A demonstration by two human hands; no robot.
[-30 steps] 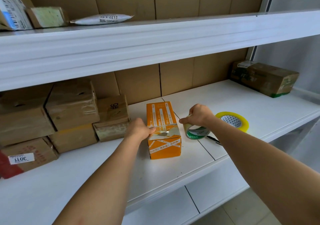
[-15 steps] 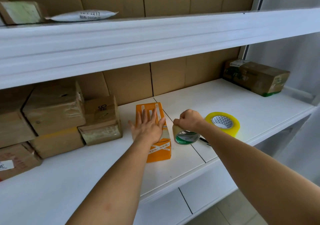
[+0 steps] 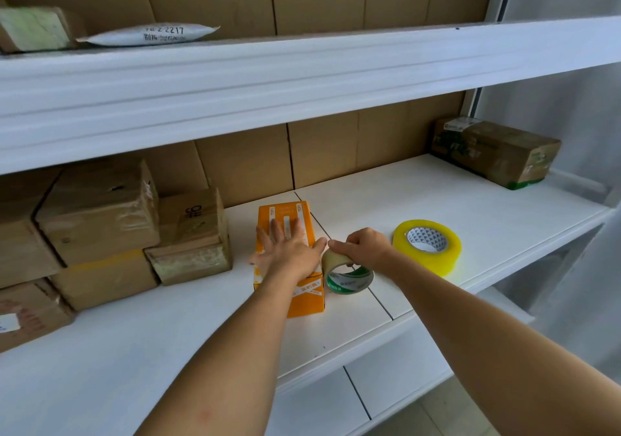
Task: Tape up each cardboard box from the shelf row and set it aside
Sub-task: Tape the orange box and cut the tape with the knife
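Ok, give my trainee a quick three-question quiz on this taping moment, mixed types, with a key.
1. True or false: the left hand lies flat on the orange box.
2. Which does the right hand grip? A) yellow tape roll B) green-cored tape roll C) brown box at far right
3. Fill in: the yellow roll lies flat on the white ____.

Key: 1 true; 2 B; 3 shelf.

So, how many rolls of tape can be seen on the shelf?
2. The green-printed tape roll is gripped by the right hand beside the orange box; the yellow tape roll lies flat further right. None seems hidden.
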